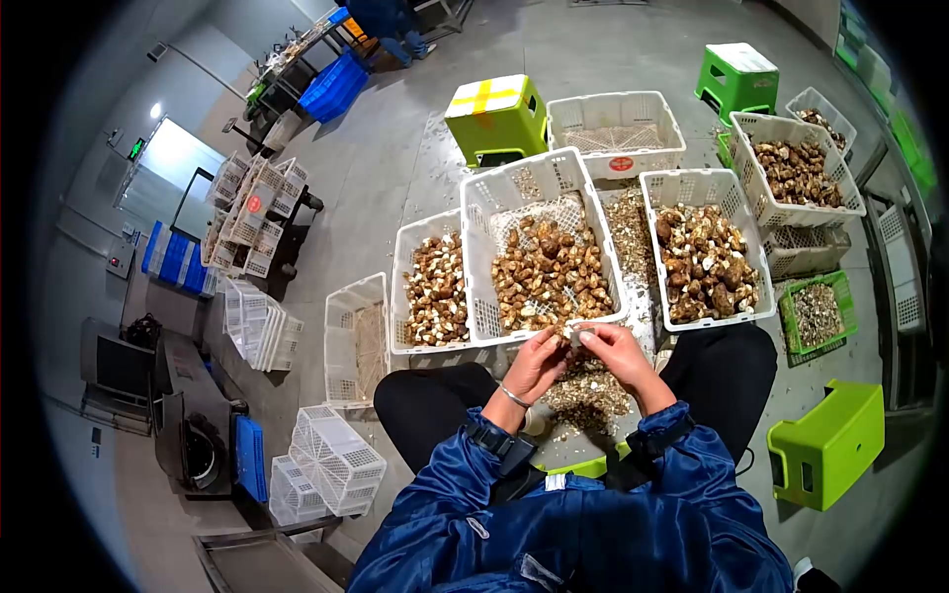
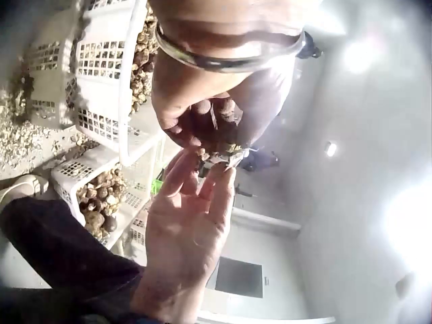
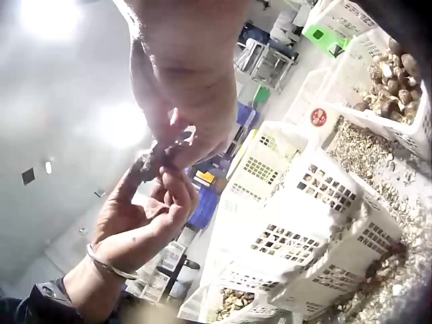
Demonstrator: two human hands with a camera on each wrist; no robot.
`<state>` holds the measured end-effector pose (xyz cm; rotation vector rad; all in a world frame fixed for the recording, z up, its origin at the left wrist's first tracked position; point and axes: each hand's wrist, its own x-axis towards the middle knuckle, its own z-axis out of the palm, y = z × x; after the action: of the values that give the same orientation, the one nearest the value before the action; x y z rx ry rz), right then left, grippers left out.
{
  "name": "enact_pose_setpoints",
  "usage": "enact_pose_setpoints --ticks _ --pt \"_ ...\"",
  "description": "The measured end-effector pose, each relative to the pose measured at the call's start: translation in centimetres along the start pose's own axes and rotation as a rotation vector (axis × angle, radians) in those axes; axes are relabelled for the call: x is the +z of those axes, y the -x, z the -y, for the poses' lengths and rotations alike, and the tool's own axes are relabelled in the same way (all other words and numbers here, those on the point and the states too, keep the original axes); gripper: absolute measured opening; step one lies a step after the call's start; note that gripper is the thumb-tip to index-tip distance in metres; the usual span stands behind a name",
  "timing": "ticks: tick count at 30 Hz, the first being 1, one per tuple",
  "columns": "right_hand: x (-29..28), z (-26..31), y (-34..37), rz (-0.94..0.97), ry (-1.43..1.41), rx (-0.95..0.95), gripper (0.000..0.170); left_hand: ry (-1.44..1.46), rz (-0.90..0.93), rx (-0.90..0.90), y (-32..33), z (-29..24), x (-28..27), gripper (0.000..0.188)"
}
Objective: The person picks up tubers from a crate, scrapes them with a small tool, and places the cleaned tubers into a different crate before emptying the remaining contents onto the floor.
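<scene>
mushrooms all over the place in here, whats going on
A person is working with both bare hands: the left hand and right hand meet in front, pinching a small brown-and-white piece, apparently mushroom. Just beyond, a white middle crate holds plenty of mushrooms, with a left crate and a right crate of them alongside. Small bits lie heaped below the hands. Whether a blade is in use can't be made out.
</scene>
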<state>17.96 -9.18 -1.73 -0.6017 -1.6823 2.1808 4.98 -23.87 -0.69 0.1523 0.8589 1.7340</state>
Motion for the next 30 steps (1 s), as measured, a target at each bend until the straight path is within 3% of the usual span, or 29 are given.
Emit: enact_pose_setpoints --ticks 2,3,6,7,10,12,16,20,22,24,27,30 --pt "-0.2 1.1 0.0 -0.014 -0.229 0.244 0.029 0.096 0.032 0.000 0.3 -0.2 1.0 0.030" --pt "-0.4 1.1 -0.2 -0.003 -0.194 0.238 0.027 0.112 0.047 -0.001 0.3 -0.2 0.9 0.030" --pt "0.1 1.0 0.1 0.003 0.196 -0.110 0.025 -0.032 0.005 0.041 -0.1 -0.2 0.9 0.031" --pt "0.3 0.8 0.0 -0.016 0.202 -0.185 0.025 0.007 0.013 0.037 0.0 -0.1 1.1 0.030" --pt "-0.3 0.7 -0.3 -0.021 -0.154 0.215 0.027 0.161 0.041 -0.020 0.3 0.0 1.0 0.027" --pt "-0.4 0.9 -0.1 0.000 -0.045 0.069 0.028 0.219 0.055 -0.026 -0.2 0.0 0.7 0.024" --pt "0.0 0.9 0.1 0.041 -0.004 0.019 0.029 0.136 -0.002 0.046 -0.1 0.4 0.3 0.021" --pt "0.6 0.3 0.2 -0.069 0.200 -0.114 0.029 0.010 -0.069 0.088 -0.4 1.1 0.5 0.025" --pt "0.0 0.3 -0.2 -0.059 -0.002 0.088 0.028 0.119 -0.004 0.064 -0.3 0.7 0.9 0.028" --pt "-0.1 0.5 -0.2 -0.046 -0.019 0.066 0.026 0.056 -0.043 0.082 -0.2 0.8 1.1 0.029" --pt "1.2 0.0 -0.1 -0.093 0.135 -0.208 0.025 -0.075 -0.087 0.131 -0.5 1.1 0.8 0.025" --pt "-0.1 0.5 -0.2 -0.029 -0.025 0.184 0.026 0.130 -0.011 0.081 -0.1 0.8 1.2 0.025"
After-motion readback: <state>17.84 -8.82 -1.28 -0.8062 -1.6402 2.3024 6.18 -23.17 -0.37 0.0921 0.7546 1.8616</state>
